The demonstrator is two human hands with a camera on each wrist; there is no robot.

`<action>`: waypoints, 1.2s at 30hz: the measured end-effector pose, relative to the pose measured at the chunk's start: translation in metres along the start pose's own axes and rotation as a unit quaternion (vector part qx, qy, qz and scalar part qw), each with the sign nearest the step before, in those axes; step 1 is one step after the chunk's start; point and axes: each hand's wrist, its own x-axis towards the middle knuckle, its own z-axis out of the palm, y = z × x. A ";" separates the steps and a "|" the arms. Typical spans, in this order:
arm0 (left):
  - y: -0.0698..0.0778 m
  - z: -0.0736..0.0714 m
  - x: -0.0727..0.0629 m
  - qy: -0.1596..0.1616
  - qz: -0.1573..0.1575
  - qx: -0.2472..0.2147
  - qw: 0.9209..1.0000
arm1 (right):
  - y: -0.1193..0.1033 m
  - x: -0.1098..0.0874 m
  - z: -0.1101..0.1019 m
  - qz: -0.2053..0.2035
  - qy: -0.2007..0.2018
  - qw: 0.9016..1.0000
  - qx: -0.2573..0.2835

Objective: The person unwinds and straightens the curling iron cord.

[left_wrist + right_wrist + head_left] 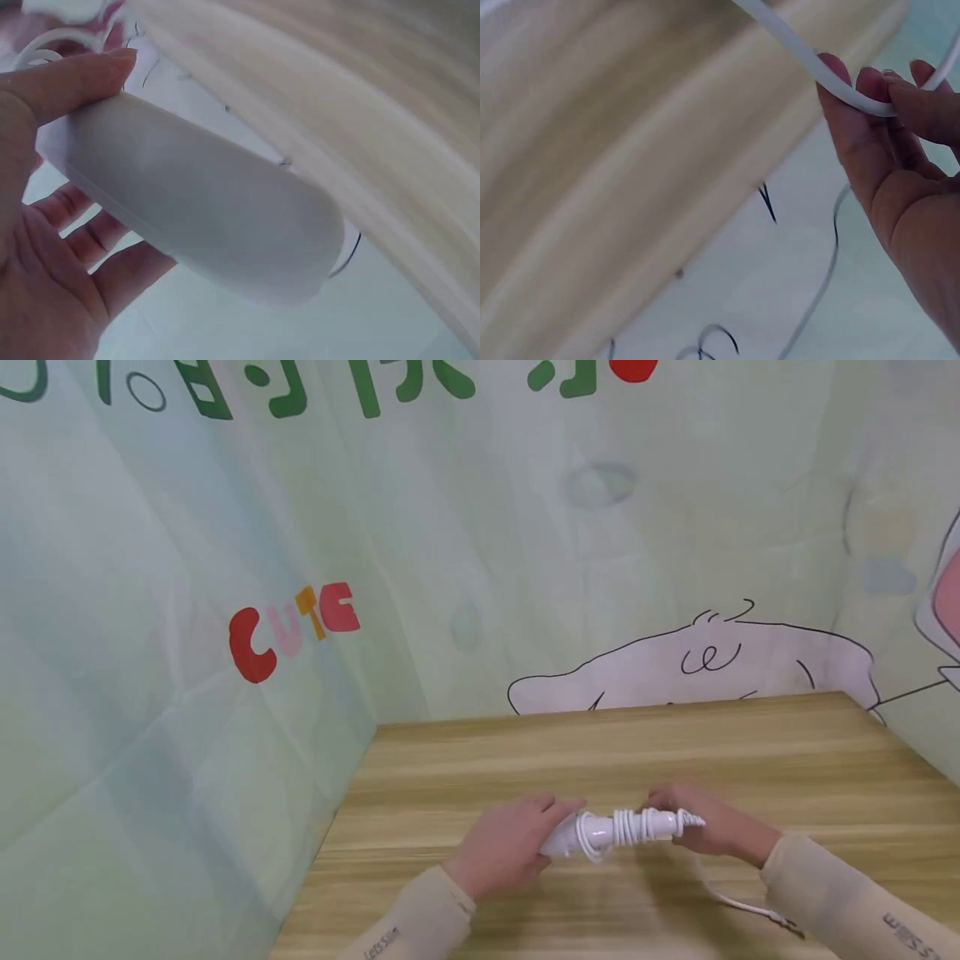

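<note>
We see a white handheld device w/ white cord wound round it, held over the wood table, wide end gripped by L hand, R hand pinching the cord, whose loose end prob. touches the tabletop, tho blurry.

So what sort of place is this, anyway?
Perhaps a small curtained-off booth, though I can't be sure: a pale green printed backdrop hangs along the left and far sides of a wood-grain table, showing colourful "CUTE" lettering and a line-drawn cartoon figure.
</note>
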 end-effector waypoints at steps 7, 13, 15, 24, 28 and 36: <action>-0.011 -0.012 -0.002 0.016 -0.024 0.047 0.998 | 0.002 -0.003 0.062 -0.042 0.041 0.998 -0.023; -0.008 -0.012 0.002 0.008 -0.044 0.076 0.996 | -0.012 0.002 0.087 -0.004 0.020 0.993 -0.114; -0.006 -0.011 0.004 0.003 -0.051 0.080 0.996 | -0.019 0.003 0.093 0.008 0.038 0.992 -0.121; -0.002 -0.009 0.011 -0.028 -0.077 0.089 0.993 | -0.056 0.020 0.102 0.101 0.142 0.961 0.216; -0.003 -0.007 0.012 -0.020 -0.070 0.100 0.992 | -0.062 0.022 0.103 0.118 0.155 0.947 0.257; -0.003 0.004 0.009 -0.029 -0.070 0.113 0.991 | -0.067 0.009 0.078 0.037 0.113 0.965 0.234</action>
